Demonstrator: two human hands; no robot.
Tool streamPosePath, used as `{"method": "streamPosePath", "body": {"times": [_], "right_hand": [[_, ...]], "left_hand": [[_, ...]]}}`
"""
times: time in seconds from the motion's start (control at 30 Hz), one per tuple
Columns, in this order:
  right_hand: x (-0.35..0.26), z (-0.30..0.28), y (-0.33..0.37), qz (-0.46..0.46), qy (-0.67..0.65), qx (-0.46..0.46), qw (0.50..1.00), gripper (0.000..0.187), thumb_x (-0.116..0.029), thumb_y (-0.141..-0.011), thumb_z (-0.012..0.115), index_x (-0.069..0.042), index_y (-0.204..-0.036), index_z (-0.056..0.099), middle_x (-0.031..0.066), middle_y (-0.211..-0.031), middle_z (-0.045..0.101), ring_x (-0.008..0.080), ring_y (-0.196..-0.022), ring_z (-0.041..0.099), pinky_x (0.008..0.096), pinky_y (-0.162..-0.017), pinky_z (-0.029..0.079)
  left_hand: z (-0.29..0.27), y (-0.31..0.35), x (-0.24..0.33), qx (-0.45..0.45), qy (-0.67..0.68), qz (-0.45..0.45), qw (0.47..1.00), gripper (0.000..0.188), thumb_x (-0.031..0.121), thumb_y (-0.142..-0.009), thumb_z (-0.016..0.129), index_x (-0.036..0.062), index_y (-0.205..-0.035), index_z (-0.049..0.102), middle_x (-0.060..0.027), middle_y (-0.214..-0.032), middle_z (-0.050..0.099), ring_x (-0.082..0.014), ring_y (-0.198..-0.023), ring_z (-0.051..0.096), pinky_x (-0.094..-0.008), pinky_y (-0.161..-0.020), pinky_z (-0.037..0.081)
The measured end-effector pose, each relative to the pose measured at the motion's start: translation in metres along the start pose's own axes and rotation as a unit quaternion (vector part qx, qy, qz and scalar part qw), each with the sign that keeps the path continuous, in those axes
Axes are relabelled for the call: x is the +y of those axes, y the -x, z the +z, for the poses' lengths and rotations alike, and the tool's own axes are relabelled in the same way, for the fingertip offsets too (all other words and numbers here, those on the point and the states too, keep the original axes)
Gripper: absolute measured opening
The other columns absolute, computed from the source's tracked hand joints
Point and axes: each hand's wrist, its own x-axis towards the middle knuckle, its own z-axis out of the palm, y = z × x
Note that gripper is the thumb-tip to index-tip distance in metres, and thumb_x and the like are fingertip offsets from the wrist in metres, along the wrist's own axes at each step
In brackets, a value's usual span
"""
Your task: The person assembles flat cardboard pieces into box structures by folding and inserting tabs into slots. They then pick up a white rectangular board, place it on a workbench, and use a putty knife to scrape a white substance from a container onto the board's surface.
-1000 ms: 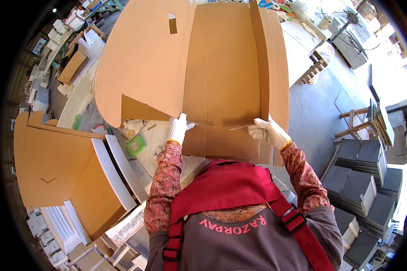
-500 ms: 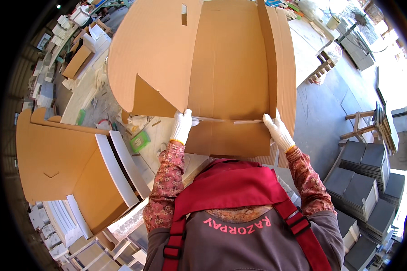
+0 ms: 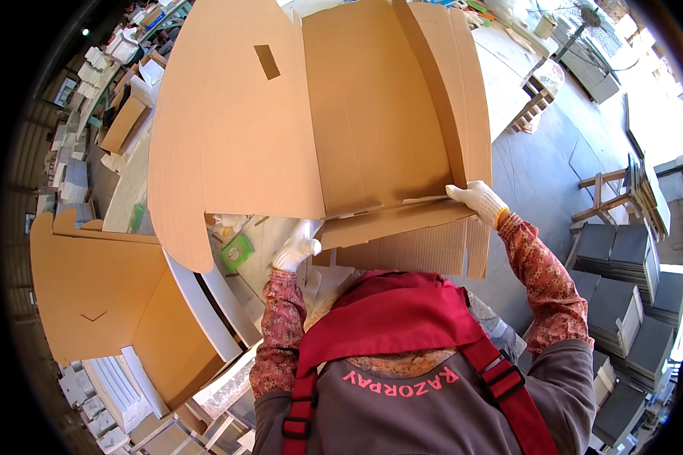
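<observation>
A large brown cardboard box (image 3: 379, 114) lies opened out in front of me, its near wall (image 3: 395, 224) tilted up. My right hand (image 3: 478, 202), in a white knitted glove, grips the box's near right corner, fingers over the edge. At the near left corner, my left hand (image 3: 296, 246), gloved alike, touches the cardboard with its fingers stretched upward and its thumb apart. Part of those fingers is hidden at the box edge. To the left spreads a wide side flap (image 3: 235, 129) with a rounded edge and a small rectangular slot.
Another cardboard box (image 3: 99, 296) stands close on my left, with white strips (image 3: 197, 311) along its edge. A green packet (image 3: 237, 252) lies on the worktable. Stacks of grey panels (image 3: 618, 318) fill the lower right, near a wooden stand (image 3: 603, 199). A fan (image 3: 590, 17) stands far right.
The side flap has swung outward and down to the left. My left hand has dropped slightly from its corner. My right hand has turned inward, and the near wall has tilted up.
</observation>
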Motion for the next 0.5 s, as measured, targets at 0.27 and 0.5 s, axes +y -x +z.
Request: {"method": "streamPosePath", "body": {"times": [0.27,0.5], "right_hand": [[-0.001,-0.011,-0.02,0.032,0.033,-0.058,0.997,0.061,-0.054,-0.086,0.07,0.007,-0.079,0.062,0.008,-0.063,0.056,0.016,-0.046,0.054,0.0325,-0.041,0.044],[-0.027,0.0,-0.016,-0.006,0.177,-0.095,0.98,0.066,-0.058,-0.09,0.061,0.0,-0.059,0.062,0.0048,-0.047,0.052,0.0167,-0.041,0.053,0.0325,-0.039,0.043]], "left_hand": [[0.013,0.018,0.023,-0.024,0.06,-0.061,0.996,0.121,0.044,-0.068,0.081,0.0005,-0.158,0.012,-0.0174,-0.161,0.023,-0.028,-0.151,0.02,-0.0384,-0.119,0.027],[0.006,0.001,-0.054,0.263,-0.26,0.008,0.929,0.057,0.053,-0.093,0.061,-0.0036,-0.087,0.058,-0.0046,-0.081,0.061,-0.0162,-0.07,0.051,-0.041,-0.057,0.041]]}}
